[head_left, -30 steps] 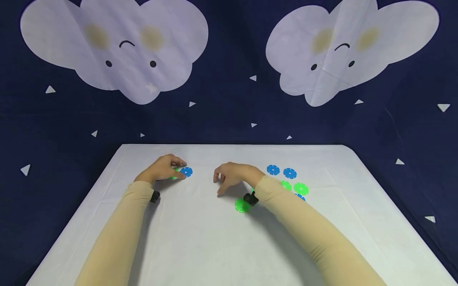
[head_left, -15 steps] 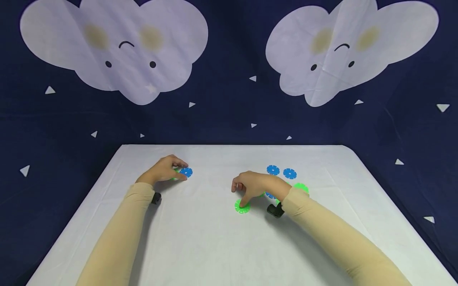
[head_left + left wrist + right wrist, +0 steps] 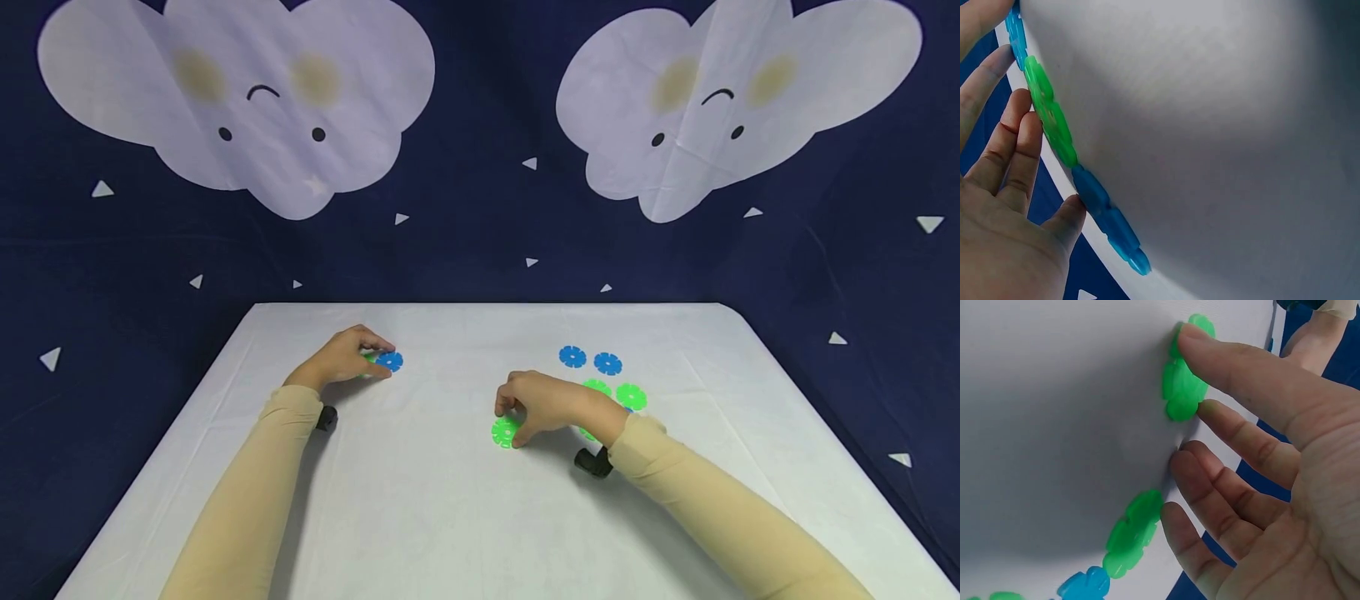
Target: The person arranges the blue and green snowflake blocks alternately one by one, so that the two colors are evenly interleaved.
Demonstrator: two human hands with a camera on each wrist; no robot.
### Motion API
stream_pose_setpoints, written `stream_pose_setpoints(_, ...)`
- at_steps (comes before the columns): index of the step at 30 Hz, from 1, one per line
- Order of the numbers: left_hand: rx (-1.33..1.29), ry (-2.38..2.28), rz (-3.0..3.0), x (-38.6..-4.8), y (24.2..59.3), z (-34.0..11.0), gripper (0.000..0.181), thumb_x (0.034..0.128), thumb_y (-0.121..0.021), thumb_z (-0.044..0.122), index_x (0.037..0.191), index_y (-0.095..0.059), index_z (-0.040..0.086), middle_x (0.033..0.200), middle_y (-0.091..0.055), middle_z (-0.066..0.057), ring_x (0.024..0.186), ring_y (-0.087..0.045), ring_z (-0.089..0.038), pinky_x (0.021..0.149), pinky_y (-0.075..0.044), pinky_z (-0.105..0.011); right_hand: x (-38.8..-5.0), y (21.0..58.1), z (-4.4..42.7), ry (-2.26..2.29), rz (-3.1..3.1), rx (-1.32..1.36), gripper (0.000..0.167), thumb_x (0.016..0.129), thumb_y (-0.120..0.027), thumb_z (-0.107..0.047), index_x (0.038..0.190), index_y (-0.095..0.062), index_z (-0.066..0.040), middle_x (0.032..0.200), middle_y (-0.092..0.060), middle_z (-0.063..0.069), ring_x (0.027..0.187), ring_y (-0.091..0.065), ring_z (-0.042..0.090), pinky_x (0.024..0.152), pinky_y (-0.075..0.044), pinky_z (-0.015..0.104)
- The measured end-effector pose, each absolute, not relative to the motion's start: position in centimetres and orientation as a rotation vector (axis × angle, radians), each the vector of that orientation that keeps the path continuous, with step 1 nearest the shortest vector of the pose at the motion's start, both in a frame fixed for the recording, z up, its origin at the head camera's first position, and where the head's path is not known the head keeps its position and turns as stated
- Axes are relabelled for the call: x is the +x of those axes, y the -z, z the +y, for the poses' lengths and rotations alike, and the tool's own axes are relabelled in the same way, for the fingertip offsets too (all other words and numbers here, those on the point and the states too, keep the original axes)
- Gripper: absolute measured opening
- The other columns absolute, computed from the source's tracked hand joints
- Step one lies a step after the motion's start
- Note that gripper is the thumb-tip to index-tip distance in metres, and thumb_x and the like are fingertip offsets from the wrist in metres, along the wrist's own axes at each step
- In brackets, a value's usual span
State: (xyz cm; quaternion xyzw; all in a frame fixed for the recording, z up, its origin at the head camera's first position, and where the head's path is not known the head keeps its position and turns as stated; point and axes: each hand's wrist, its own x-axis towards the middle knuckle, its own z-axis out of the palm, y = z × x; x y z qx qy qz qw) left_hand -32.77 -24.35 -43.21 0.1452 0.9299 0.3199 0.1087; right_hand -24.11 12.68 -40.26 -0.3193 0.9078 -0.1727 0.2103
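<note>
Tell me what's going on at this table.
A person is handling notched discs on a white table. The left hand has thumb and finger around a blue disc; the right hand has them around a green disc. Both lie on the table, with more blue and green discs near the right hand.

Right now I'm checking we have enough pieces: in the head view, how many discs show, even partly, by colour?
Green discs: 5
Blue discs: 4
Total: 9, partly covered ones included; others may be hidden from this view.
</note>
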Motion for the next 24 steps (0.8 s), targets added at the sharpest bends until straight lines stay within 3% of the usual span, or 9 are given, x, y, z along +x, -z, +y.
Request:
stream_pose_setpoints(12, 0.424, -0.935, 2.736, -32.55, 43.07, -24.26, 0.049, 0.087, -0.091, 0.022, 0.131, -0.077, 0.006, 0.143, -0.06, -0.022, 0.134, -0.057, -0.042, 0.121, -0.043, -0.061, -23.63, 40.38, 12.83, 0.511, 2.543, -0.915, 0.033, 0.081, -0.096, -0.018, 0.107, -0.076, -0.015, 0.104, -0.063, 0.0, 0.09, -0.057, 0.013, 0.081, -0.05, 0.025)
stream_pose_setpoints(24, 0.393, -0.965, 2.714, -32.53, 42.99, -24.33, 0.051, 0.0875, -0.091, 0.025, 0.132, -0.076, 0.006, 0.146, -0.057, -0.023, 0.137, -0.053, -0.044, 0.123, -0.04, -0.062, -23.68, 40.95, 12.55, 0.619, 2.41, -0.846, 0.043, 0.083, -0.09, -0.008, 0.11, -0.058, -0.02, 0.097, -0.065, -0.003, 0.087, -0.056, 0.012, 0.081, -0.049, 0.029)
